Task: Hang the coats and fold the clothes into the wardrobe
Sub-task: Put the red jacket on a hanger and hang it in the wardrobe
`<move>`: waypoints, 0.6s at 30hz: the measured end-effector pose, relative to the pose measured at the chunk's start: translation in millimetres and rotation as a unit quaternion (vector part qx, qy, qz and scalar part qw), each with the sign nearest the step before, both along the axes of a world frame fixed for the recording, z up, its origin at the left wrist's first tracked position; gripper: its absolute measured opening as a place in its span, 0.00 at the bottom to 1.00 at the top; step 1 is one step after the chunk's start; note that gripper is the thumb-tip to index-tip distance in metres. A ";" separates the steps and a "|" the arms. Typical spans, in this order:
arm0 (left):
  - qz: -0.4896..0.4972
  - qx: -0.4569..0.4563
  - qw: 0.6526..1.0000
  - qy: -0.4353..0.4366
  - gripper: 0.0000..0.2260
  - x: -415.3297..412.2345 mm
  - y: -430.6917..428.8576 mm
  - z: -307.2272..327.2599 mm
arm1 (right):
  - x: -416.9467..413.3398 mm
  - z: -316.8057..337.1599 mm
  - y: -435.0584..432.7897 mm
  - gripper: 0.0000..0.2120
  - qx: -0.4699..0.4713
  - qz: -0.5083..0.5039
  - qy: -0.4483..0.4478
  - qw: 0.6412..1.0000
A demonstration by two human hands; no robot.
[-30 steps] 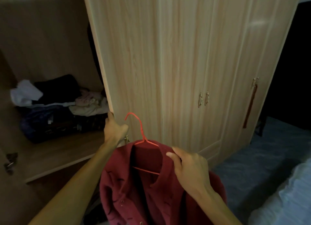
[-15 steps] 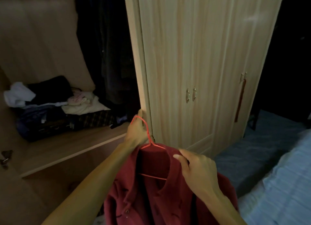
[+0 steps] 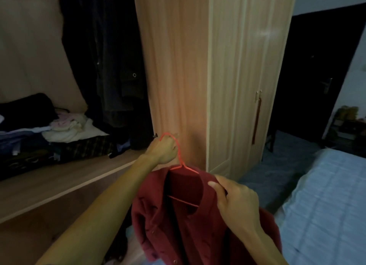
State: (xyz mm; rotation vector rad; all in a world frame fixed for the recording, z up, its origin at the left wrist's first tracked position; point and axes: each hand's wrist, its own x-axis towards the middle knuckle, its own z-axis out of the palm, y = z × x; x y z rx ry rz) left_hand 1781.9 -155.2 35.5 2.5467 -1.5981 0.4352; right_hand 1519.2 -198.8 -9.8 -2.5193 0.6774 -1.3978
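Inventory from where I stand, facing the open wardrobe:

1. Left hand (image 3: 164,149): reached out to the lower free edge of the open wardrobe door (image 3: 178,66), just beside a small dark knob (image 3: 155,135). The back of the hand faces me and the fingers curl out of sight. It appears to grip the door's edge. The hanger's hook arcs across just above the knuckles, and I cannot tell whether the hand touches it.

2. Right hand (image 3: 235,203): closed in a narrow pinch on the coat at its right shoulder by the collar. The thumb lies on top of the cloth and the fingers are tucked underneath.

3. Red coat (image 3: 178,231): dark red with buttons down the front, draped on the hanger. It is held up in front of the person, low before the open door and outside the wardrobe.

4. Red hanger (image 3: 179,155): thin wire, with its hook upright near the door edge and its lower bar showing inside the collar.

5. Hanging clothes (image 3: 111,56): dark garments inside the open compartment, to the left of the door.

6. Shelf (image 3: 59,177): a wooden board inside the wardrobe, below the hanging clothes.

7. Pile of clothes (image 3: 65,130): loose pale, dark and blue pieces heaped on the shelf at the left.

8. Closed wardrobe doors (image 3: 247,86): light wood, to the right of the open door.

9. Bed (image 3: 326,205): covered in light blue, at the right.

10. Dark room door (image 3: 309,76): beyond the wardrobe, with a metal handle.
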 end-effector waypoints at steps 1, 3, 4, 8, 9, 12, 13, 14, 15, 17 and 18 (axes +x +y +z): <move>0.017 -0.012 1.000 0.017 0.22 -0.8 6.9 6.4 | 1.8 2.2 1.6 0.22 -0.006 -0.002 0.002 1.000; 0.042 -0.042 0.998 0.035 0.21 4.3 27.2 15.7 | 7.0 7.7 3.3 0.20 -0.017 -0.003 0.003 1.000; 0.048 -0.052 0.997 0.036 0.21 6.0 38.3 20.9 | 10.4 11.1 4.1 0.20 -0.018 0.000 -0.002 1.000; 0.104 -0.084 0.991 0.026 0.22 22.4 86.1 39.6 | 32.0 27.6 10.0 0.19 -0.026 0.007 -0.022 0.999; 0.116 -0.098 0.988 0.028 0.22 27.5 97.6 44.3 | 39.4 33.4 13.1 0.19 -0.027 0.010 -0.024 0.999; 0.147 -0.133 0.980 0.028 0.21 44.4 130.5 55.1 | 64.0 54.3 27.8 0.13 -0.033 0.012 -0.023 0.999; 0.156 -0.147 0.976 0.030 0.20 51.1 141.1 58.9 | 73.4 62.0 33.6 0.10 -0.031 0.016 -0.025 0.999; 0.167 -0.156 0.973 0.036 0.19 58.7 151.2 63.0 | 84.0 69.4 38.9 0.07 -0.031 0.023 -0.029 0.999; 0.173 -0.168 0.970 0.038 0.19 66.5 160.9 66.1 | 95.2 76.8 44.0 0.06 -0.027 0.033 -0.031 0.999; 0.180 -0.193 0.964 0.039 0.19 79.4 178.0 74.2 | 119.2 92.7 55.0 0.06 -0.014 0.049 -0.030 0.998; 0.183 -0.209 0.960 0.039 0.19 86.0 186.0 79.5 | 132.0 100.6 61.1 0.07 -0.014 0.052 -0.031 0.998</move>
